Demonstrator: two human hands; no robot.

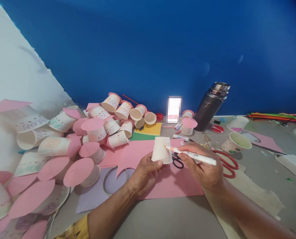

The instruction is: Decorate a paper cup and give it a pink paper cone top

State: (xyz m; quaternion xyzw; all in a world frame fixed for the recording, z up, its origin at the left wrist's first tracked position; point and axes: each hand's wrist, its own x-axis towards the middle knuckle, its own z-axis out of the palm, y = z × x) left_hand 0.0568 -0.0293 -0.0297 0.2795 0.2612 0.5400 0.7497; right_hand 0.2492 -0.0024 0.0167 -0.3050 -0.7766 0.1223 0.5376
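Observation:
My left hand (148, 174) grips a white paper cup (160, 151) by its wide rim, the cup upside down with its narrow base on top. In my right hand (202, 166) is a white acrylic marker (195, 156), its orange end pointing left at the cup's side. The marker's tip appears to touch the cup, where faint marks show. Below the hands lies a sheet of pink paper (172, 186). Black-handled scissors (178, 161) rest on it, partly hidden behind the cup and hand. Red-handled scissors (229, 164) lie just right of my right hand.
Many decorated cups with pink paper tops (79, 171) are heaped at the left. A dark metal bottle (210, 106) stands near the blue wall (148, 49). A patterned cup (236, 142) and coloured pipe cleaners (277, 117) are at the right. Purple paper (90, 199) lies front left.

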